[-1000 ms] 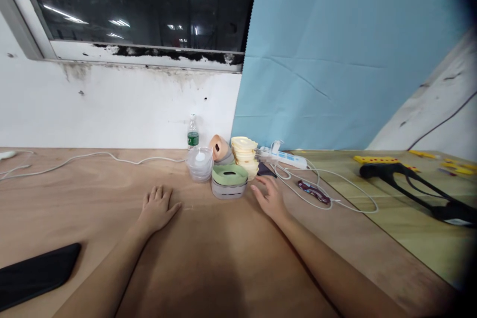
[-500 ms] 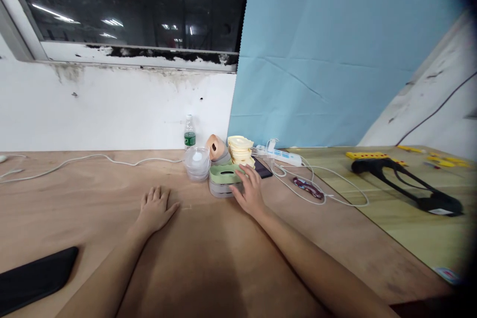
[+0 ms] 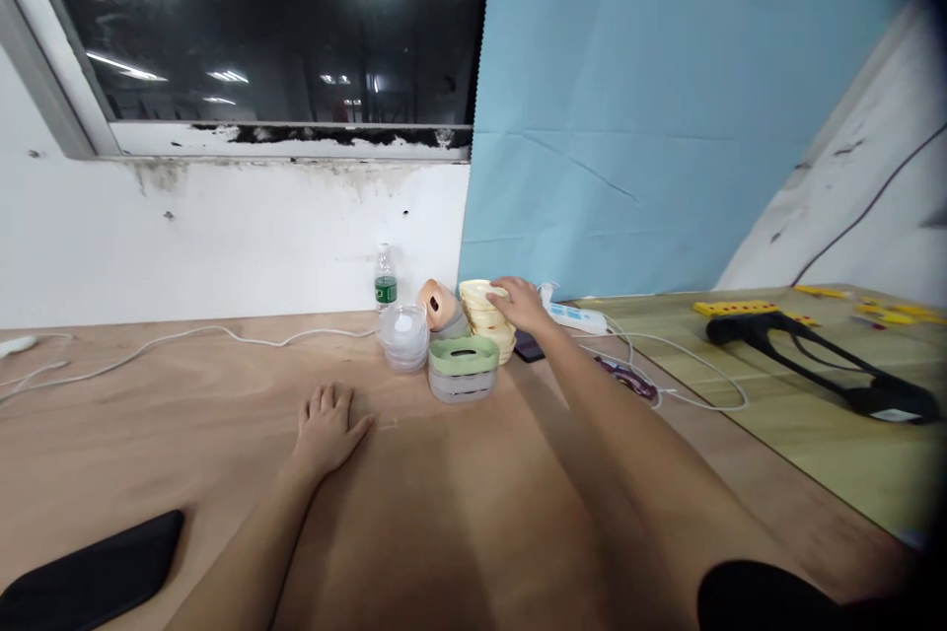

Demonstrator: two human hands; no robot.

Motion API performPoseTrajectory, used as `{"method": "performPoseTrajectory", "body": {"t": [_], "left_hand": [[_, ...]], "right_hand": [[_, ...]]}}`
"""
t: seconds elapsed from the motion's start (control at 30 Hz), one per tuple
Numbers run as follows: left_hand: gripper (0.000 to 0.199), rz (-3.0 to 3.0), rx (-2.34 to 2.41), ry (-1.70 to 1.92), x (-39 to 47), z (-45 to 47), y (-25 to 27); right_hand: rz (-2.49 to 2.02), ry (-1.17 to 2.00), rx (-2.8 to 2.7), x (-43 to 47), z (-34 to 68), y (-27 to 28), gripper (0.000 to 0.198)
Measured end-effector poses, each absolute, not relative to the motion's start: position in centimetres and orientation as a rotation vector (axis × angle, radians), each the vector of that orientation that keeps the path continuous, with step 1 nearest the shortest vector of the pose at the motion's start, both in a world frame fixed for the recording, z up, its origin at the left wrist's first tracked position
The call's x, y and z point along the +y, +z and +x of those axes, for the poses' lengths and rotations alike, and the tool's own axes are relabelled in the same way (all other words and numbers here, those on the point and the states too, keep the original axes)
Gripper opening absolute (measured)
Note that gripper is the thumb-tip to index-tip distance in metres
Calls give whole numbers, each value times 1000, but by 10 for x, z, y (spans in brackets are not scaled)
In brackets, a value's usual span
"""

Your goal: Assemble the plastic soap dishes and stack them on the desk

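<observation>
My left hand (image 3: 326,431) lies flat on the wooden table (image 3: 184,444), fingers spread, holding nothing. My right hand (image 3: 522,304) reaches to the right rim of the top container in a stack of pale yellow containers (image 3: 484,316). Its fingers and thumb are apart at that rim; a firm grip does not show. Just in front of the stack is a green-topped box with a grey lower part (image 3: 463,370) and a slot in its top. Left of this box stand several nested clear plastic bowls (image 3: 403,339). Behind them a peach-coloured cylinder (image 3: 438,305) leans at a tilt.
A water bottle (image 3: 386,282) stands by the wall. Right of the stack lie a dark phone (image 3: 528,347), a power strip (image 3: 578,318) and looped white cables. A black flat case (image 3: 93,572) lies at near left; a black frame-like object (image 3: 814,362) is far right.
My right hand has moved from the green-topped box back and right to the yellow stack. The left hand still rests on the table. The view has tilted up slightly.
</observation>
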State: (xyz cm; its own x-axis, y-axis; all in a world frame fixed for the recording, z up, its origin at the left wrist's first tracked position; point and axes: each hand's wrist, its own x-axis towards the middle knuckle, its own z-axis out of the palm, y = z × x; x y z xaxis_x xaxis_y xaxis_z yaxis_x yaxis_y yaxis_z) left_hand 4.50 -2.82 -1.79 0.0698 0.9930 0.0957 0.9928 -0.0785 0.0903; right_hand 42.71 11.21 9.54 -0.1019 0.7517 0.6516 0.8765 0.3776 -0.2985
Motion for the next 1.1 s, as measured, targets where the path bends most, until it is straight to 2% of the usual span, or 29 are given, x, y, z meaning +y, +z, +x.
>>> {"method": "performPoseTrajectory", "body": {"t": [0.17,0.3,0.4,0.5,0.63,0.73,0.8,0.9,1.0,1.1], "left_hand": [[69,2280,2150,252,-27,45,-20],[68,2299,2137,285,-26,44,-24],[70,2312,2102,386,-27,46,-21],[76,2326,1920,709,-33,53,-10],[73,2203,1292,1168,-51,68,5],[63,1900,1151,1200,-65,82,8],[57,1775,1206,1158,-71,90,8],[55,1763,1243,1089,-71,98,8],[51,1904,1186,947,-67,101,7],[47,2204,1302,741,-63,100,3]], "right_hand": [[-1300,-72,-1919,111,453,68,21],[-1150,-162,-1778,91,439,80,11],[-1015,-121,-1647,59,420,87,11],[-895,206,-1701,8,393,77,15],[-825,986,-1918,-56,360,51,25],[-735,1480,-1886,-75,348,36,33],[-708,1666,-1791,-76,346,30,37],[-802,1610,-1618,-67,346,24,39],[-993,1263,-1673,-60,348,18,37],[-1259,826,-2005,-57,352,14,24]]}}
